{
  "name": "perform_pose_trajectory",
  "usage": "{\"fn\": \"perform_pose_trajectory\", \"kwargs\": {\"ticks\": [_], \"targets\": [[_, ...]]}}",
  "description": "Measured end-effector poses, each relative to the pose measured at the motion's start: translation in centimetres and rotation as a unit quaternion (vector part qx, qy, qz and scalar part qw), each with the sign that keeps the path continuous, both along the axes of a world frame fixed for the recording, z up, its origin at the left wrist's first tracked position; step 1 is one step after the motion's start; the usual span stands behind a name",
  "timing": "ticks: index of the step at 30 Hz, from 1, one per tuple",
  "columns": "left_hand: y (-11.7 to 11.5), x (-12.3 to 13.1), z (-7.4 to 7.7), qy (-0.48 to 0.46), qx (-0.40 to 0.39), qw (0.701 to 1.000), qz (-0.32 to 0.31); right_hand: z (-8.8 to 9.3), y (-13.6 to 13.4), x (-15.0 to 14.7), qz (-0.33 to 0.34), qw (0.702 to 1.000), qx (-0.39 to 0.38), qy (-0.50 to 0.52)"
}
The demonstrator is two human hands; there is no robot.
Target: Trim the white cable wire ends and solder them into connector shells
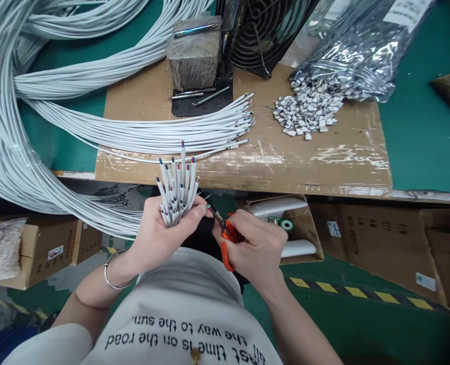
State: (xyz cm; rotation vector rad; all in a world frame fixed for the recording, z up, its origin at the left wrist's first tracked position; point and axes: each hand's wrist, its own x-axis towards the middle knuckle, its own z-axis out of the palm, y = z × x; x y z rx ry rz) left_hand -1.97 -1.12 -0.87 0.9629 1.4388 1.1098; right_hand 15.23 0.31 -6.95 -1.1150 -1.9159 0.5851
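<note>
My left hand [160, 235] is closed round a bundle of white cable ends [177, 185], held upright in front of the bench edge; coloured inner wires show at their tips. My right hand [257, 248] grips orange-handled scissors [226, 234], whose small blades point left toward the base of the bundle beside my left thumb. Both hands are below the bench, over my lap. A metal bangle sits on my left wrist.
On the cardboard-covered bench [324, 162] lies a fan of white cables [194, 129], a pile of small white clips [308, 109] spilling from a silver bag [362, 50], a metal block [194, 50] and a black fan grille [266, 30]. Cardboard boxes [380, 238] stand under the bench.
</note>
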Motion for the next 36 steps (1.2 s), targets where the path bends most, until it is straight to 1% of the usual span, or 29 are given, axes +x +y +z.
{"fn": "perform_pose_trajectory", "kwargs": {"ticks": [1, 3, 5, 7, 9, 12, 13, 14, 16, 19, 21, 23, 28, 36], "targets": [[0.0, 0.3, 0.0, 0.015, 0.017, 1.0, 0.01, -0.3, -0.3, -0.6, -0.011, 1.0, -0.002, 0.02], [0.1, 0.8, -0.1, 0.038, 0.052, 0.998, 0.029, -0.9, -1.0, -2.1, -0.038, 0.994, -0.033, 0.097], [0.2, 1.2, -0.1, 0.051, 0.072, 0.995, 0.04, -1.4, -1.7, -3.7, -0.058, 0.977, -0.085, 0.189], [0.0, 1.0, -0.1, 0.056, 0.077, 0.994, 0.044, -1.7, -1.9, -4.7, -0.075, 0.962, -0.115, 0.237], [-0.4, 0.4, -0.2, 0.043, 0.069, 0.995, 0.055, -1.8, -1.7, -4.7, -0.105, 0.952, -0.126, 0.259], [-1.2, -1.0, -0.4, -0.003, 0.041, 0.994, 0.106, -1.9, -1.3, -3.2, -0.17, 0.932, -0.133, 0.293], [-1.3, -1.4, -0.5, -0.009, 0.033, 0.994, 0.104, -1.9, -1.4, -2.7, -0.185, 0.927, -0.139, 0.296], [-1.4, -1.6, -0.6, -0.01, 0.026, 0.996, 0.09, -1.9, -1.5, -2.2, -0.189, 0.926, -0.147, 0.29], [-1.4, -1.6, -0.7, -0.015, 0.026, 0.998, 0.048, -2.0, -1.7, -1.6, -0.174, 0.935, -0.172, 0.257], [-1.0, -1.3, -0.7, -0.042, 0.022, 0.999, 0.012, -1.7, -1.7, -1.3, -0.093, 0.961, -0.202, 0.165], [-0.9, -1.2, -0.7, -0.067, 0.014, 0.998, 0.0, -1.3, -1.4, -1.2, -0.043, 0.972, -0.197, 0.12], [-0.8, -1.2, -0.7, -0.082, 0.008, 0.997, -0.006, -0.9, -1.0, -1.2, -0.016, 0.979, -0.174, 0.109], [-0.8, -1.3, -0.6, -0.094, -0.002, 0.995, -0.018, -0.4, -0.3, -1.2, 0.013, 0.988, -0.103, 0.111], [-0.9, -1.4, -0.2, -0.118, -0.004, 0.993, -0.031, -0.5, -0.3, -1.1, 0.035, 0.991, -0.08, 0.103]]}}
